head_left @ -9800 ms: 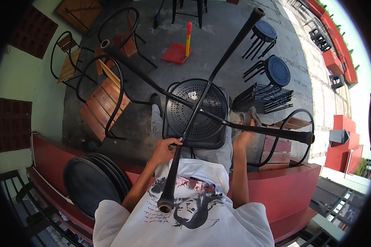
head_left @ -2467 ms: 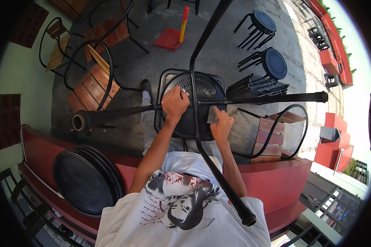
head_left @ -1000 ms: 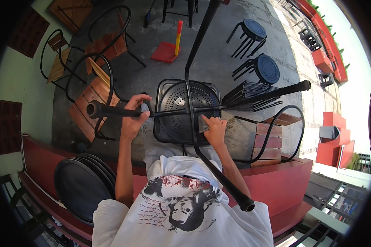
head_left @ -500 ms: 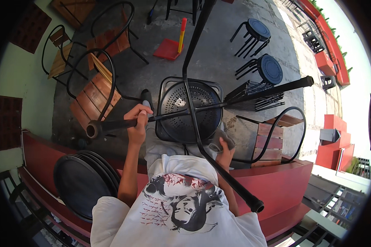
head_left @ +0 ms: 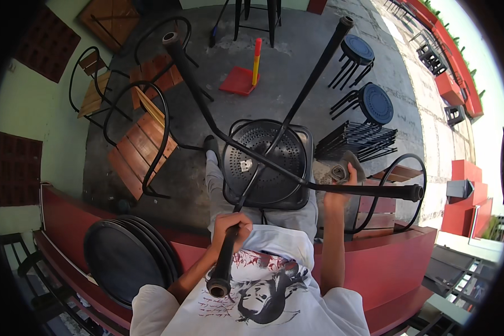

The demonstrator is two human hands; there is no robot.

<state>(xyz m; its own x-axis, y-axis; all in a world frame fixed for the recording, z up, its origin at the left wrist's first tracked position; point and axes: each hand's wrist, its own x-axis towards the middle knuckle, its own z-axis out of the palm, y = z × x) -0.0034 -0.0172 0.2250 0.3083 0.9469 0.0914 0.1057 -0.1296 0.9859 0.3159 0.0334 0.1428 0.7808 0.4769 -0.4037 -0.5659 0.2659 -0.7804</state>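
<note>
- Since half a second ago, the black frame of four crossed tubes has turned; the left hand has dropped toward the shirt, and the right hand has risen and swung outward.
- Far left: slatted wooden chairs with curved black rails stand on the grey floor.
- Below them, several round black discs lean together by a red ledge.
- The left hand has its grip wrapped around the tube that runs down over the white shirt.
- Centre: the frame crosses over a perforated round black disc with a white label, above the person's lap; a square black panel shows behind the disc.
- Beyond the frame stands a red dustpan with a red and yellow handle.
- The right hand has its grip pinching a bunched grey cloth; the right tube passes in front of it, touching or not I cannot tell.
- Farther right: two round-topped stools, thin black metal legs in a heap and another slatted chair.
</note>
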